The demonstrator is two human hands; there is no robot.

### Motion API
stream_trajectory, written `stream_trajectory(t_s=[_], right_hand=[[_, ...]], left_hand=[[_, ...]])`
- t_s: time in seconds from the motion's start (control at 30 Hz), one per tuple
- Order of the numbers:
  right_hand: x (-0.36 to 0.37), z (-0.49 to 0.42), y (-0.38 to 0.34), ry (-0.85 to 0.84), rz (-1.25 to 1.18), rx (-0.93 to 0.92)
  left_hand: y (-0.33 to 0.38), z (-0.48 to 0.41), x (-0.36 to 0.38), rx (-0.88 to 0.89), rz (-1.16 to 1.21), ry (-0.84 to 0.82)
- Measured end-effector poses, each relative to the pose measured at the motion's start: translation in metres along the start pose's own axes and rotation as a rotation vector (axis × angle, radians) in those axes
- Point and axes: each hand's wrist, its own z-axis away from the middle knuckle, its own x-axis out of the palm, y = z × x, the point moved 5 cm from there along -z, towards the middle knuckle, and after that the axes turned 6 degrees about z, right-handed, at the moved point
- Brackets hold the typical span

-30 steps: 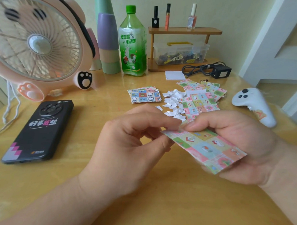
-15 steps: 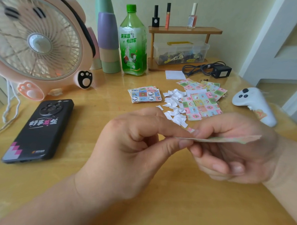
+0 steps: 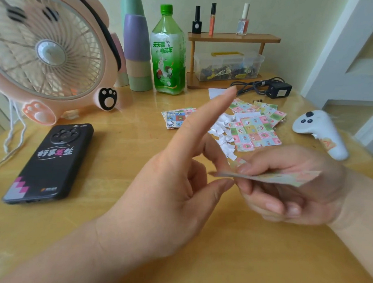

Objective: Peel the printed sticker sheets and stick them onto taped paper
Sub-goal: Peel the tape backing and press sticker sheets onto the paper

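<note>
My right hand (image 3: pixel 295 194) grips a pastel printed sticker sheet (image 3: pixel 275 178), held nearly flat and edge-on to the camera above the wooden table (image 3: pixel 128 139). My left hand (image 3: pixel 169 193) pinches the sheet's left corner between thumb and middle finger, while its index finger points straight up. More printed sheets lie behind the hands: a pink-and-green one (image 3: pixel 255 131), a blue-toned stack (image 3: pixel 178 117) and several overlapping ones (image 3: pixel 256 107). White torn backing scraps (image 3: pixel 222 130) are scattered between them. A small white paper (image 3: pixel 217 92) lies farther back.
A black phone (image 3: pixel 51 162) lies at the left, with a pink fan (image 3: pixel 47 51) behind it. Stacked cups (image 3: pixel 138 44), a green bottle (image 3: pixel 167 51) and a wooden shelf (image 3: pixel 233 37) over a plastic box (image 3: pixel 228 64) line the back. A charger (image 3: pixel 278 89) and a white controller (image 3: pixel 321 133) sit at the right.
The sheet tipped from face-up to edge-on a second ago. Since half a second ago my left index finger has lifted off the sheet and points upward; thumb and middle finger stay at the corner.
</note>
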Motion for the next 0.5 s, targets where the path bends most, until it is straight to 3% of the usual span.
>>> stream_trajectory(t_s=[0.1, 0.2, 0.33, 0.43, 0.5], right_hand=[[-0.006, 0.003, -0.007, 0.139, 0.068, -0.097], [-0.011, 0.005, -0.009, 0.229, -0.005, -0.067], [-0.007, 0.002, -0.002, 0.121, -0.062, -0.015], [-0.008, 0.0, 0.004, 0.021, 0.04, -0.02], [-0.013, -0.001, 0.002, 0.058, 0.169, -0.031]], left_hand=[[-0.004, 0.0, -0.001, -0.021, -0.067, 0.001], [-0.004, -0.002, 0.001, -0.042, -0.174, -0.053], [0.002, -0.005, 0.003, -0.028, -0.278, -0.107], [0.002, -0.003, 0.003, -0.014, -0.179, -0.083], [-0.002, 0.0, 0.003, -0.064, -0.036, -0.064]])
